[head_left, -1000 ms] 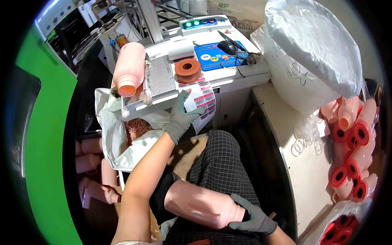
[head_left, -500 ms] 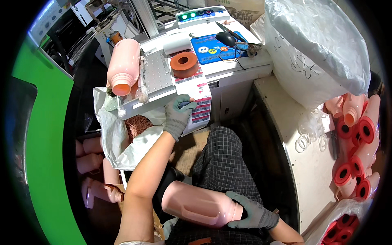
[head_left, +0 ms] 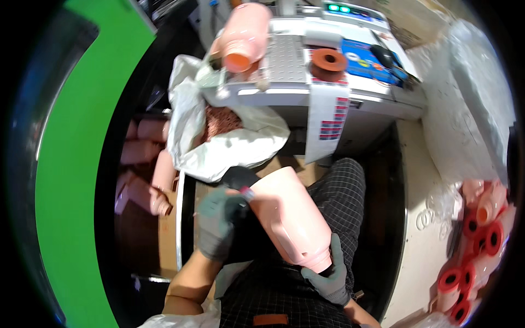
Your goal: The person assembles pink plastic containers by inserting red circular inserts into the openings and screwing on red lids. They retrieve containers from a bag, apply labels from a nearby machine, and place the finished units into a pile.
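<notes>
A pink plastic bottle (head_left: 290, 213) with a molded side handle lies tilted across my lap, its threaded neck toward me. My right hand (head_left: 331, 276), in a grey glove, is closed around that neck. Beside the bottle's base, my gloved left hand (head_left: 215, 221) is smeared by motion. A small red-and-white label (head_left: 247, 193) sits at its fingertips, close to the bottle wall. The sheet of printed labels (head_left: 328, 123) hangs over the front edge of the white worktop (head_left: 377, 98).
An orange-brown tape roll (head_left: 328, 64) rests on the labels. Another pink bottle (head_left: 246, 35) stands near the perforated plate (head_left: 287, 57). A white sack (head_left: 197, 156) hangs below. Bottles fill a box at left; a large plastic bag (head_left: 465, 104) and red-ringed bottles (head_left: 470, 273) are at right.
My left hand has left the label sheet with a small label and come down to the bottle's base. My right hand has turned the bottle more upright. The view has shifted left.
</notes>
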### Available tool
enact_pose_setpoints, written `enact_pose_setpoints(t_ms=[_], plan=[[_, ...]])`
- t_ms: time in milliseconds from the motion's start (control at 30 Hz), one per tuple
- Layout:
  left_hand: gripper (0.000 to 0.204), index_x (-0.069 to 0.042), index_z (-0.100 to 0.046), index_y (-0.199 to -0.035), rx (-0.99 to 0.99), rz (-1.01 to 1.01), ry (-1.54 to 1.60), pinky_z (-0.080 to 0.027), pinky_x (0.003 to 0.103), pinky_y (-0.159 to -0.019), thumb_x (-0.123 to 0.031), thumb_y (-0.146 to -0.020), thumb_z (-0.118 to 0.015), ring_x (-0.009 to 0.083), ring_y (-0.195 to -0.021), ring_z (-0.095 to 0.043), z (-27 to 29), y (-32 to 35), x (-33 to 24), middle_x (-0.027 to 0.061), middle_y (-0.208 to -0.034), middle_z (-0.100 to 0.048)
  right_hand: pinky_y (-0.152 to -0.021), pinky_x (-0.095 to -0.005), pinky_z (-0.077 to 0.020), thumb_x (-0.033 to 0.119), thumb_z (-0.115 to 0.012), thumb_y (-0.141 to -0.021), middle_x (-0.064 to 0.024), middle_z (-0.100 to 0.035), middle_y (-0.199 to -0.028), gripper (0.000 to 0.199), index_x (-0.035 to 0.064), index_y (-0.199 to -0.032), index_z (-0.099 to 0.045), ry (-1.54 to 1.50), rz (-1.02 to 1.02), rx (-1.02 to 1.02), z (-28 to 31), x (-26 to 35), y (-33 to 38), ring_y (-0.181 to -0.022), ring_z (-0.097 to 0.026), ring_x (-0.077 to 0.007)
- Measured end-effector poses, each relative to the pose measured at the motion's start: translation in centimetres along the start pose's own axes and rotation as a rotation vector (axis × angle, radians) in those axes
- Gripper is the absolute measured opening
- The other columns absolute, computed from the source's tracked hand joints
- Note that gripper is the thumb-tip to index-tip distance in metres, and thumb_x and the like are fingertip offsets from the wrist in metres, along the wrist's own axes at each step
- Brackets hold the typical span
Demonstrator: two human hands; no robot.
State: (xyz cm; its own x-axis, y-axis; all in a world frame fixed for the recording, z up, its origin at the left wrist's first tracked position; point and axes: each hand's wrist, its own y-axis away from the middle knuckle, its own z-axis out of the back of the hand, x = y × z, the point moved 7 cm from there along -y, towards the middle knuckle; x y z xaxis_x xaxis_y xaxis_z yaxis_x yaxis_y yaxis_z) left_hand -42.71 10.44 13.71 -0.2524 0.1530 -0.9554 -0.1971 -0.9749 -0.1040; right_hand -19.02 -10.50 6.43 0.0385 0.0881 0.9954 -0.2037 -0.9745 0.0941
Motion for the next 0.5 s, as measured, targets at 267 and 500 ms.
enact_pose_setpoints(t_ms=[267,500], plan=[[0.014,0.003,-0.076,-0.097,-0.147,0.458,0.739,-0.047,0.024,-0.063,-0.009,-0.091,-0.072,0.0107,-0.068,-0.062,-2.6,4.2,4.0,0.0064,-0.081,-0.071,-0.118,-0.0423,-0.0416,0.002,-0.085,-0.082,-0.0221,-0.036,-0.163,0.112,-0.0003,-0.166,-0.011,0.057,0.070,0.094,-1.2,-0.3,0.1,-0.144,-0.047,-0.0288],[0.022,-0.004,-0.066,-0.101,-0.131,0.393,0.058,-0.045,0.024,-0.063,-0.008,-0.086,-0.082,0.0078,-0.066,-0.056,-0.7,3.3,4.1,-0.0023,-0.075,-0.060,-0.116,-0.0439,-0.0438,0.003,-0.087,-0.080,-0.0213,-0.037,-0.164,0.112,-0.0004,-0.166,-0.014,0.144,0.094,0.051,-0.8,-0.1,-0.1,-0.142,-0.049,-0.0287]])
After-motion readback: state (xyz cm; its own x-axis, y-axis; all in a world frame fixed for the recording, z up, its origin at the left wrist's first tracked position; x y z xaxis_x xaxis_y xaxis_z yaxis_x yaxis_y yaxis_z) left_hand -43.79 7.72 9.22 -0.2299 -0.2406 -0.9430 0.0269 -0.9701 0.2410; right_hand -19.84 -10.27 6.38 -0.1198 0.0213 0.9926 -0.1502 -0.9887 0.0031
